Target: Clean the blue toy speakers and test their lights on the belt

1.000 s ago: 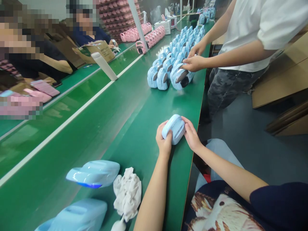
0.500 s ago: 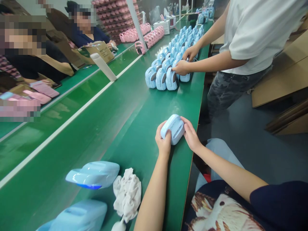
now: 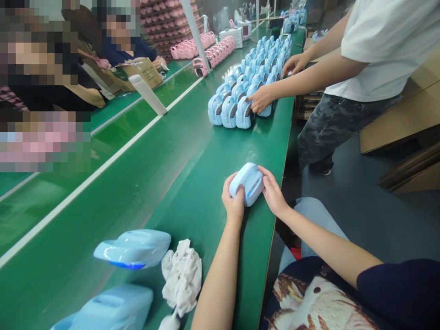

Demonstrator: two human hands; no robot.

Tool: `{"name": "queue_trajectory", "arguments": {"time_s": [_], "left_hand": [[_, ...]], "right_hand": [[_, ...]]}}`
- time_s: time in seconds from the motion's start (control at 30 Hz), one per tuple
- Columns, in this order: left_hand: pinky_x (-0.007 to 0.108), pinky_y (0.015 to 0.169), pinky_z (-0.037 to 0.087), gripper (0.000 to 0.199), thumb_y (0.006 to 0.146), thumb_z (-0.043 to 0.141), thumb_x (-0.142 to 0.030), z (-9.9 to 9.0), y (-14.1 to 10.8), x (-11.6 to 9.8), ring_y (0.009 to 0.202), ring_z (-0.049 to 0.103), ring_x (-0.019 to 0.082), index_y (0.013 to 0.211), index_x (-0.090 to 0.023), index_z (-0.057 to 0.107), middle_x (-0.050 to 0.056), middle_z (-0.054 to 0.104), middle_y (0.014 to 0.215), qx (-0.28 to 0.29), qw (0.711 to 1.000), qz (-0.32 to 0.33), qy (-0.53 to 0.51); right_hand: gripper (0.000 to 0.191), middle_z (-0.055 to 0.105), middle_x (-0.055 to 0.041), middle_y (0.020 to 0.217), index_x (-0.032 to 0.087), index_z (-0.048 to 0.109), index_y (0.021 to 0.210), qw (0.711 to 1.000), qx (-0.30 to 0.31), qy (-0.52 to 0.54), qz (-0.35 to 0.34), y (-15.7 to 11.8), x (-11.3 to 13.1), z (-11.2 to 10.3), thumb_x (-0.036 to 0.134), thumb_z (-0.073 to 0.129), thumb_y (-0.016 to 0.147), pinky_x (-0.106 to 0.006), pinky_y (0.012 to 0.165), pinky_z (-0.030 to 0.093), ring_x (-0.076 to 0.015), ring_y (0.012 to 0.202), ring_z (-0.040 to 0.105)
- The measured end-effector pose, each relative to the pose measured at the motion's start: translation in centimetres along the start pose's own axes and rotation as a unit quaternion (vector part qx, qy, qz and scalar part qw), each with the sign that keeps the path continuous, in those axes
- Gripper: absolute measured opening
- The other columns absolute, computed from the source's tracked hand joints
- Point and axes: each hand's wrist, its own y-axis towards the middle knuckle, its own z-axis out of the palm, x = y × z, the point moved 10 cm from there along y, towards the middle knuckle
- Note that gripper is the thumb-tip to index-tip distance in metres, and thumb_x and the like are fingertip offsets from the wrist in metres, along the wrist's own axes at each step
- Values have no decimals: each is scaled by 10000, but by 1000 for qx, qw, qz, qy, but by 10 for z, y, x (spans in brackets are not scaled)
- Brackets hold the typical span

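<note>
1. Shell (image 3: 250, 180): pale blue, glossy, rounded, a long slot in its visible face.
2. Tilted, held between left hand (image 3: 234, 200) and right hand (image 3: 274, 194).
3. Near, just right of centre.

1 camera, worn on the person's head, looked forward and down along the green table (image 3: 199, 197). It sat close above the wearer's shirt (image 3: 398, 293), which filled the bottom right corner. The left hand (image 3: 234, 201) and right hand (image 3: 274, 196) lay near mid-view, the table's far end at the top.
</note>
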Motion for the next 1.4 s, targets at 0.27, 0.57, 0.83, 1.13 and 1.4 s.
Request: {"name": "queue_trajectory", "arguments": {"time_s": [0.27, 0.57, 0.83, 1.13, 1.4], "left_hand": [[357, 854, 497, 348, 785, 595, -420, 0, 0, 1, 935, 644, 240, 1033, -180, 636, 75, 685, 1010, -1, 1000, 2, -14], [357, 855, 497, 367, 785, 593, -438, 0, -1, 3, 937, 645, 242, 1036, -174, 638, 80, 687, 1014, -3, 1000, -2, -5], [354, 857, 496, 353, 791, 585, -429, 0, -1, 4, 937, 643, 237, 1036, -181, 636, 74, 685, 1011, 0, 1000, -5, -2], [351, 856, 498, 342, 787, 589, -410, 0, -1, 3, 933, 644, 234, 1033, -177, 637, 74, 687, 1011, -2, 1000, -4, -10], [387, 912, 479, 365, 795, 581, -436, 1, 0, 7, 1000, 634, 255, 1042, -178, 655, 87, 688, 1053, 0, 1000, -5, -5]], "right_hand": [[393, 484, 8, 1374, 320, 508, 1278, 1000, 5, 13, 1, 0, 1, 0, 508, 457, 936, -428, 1141, 249, -208, 1313, 388], [416, 480, 7, 1379, 319, 505, 1283, 1000, 3, 2, 4, -1, 0, 0, 529, 458, 927, -424, 1124, 284, -216, 1316, 382], [415, 476, 10, 1383, 325, 500, 1287, 1000, 4, -3, 0, 0, 1, 0, 528, 450, 929, -424, 1133, 264, -212, 1318, 381], [440, 457, -9, 1387, 311, 469, 1294, 1000, 18, 9, 1, -1, 5, 5, 498, 525, 899, -419, 1124, 282, -220, 1303, 392], [628, 394, -31, 1420, 298, 396, 1334, 998, 54, -4, -12, -3, 15, 13, 442, 672, 788, -401, 1095, 333, -246, 1300, 383]]}}
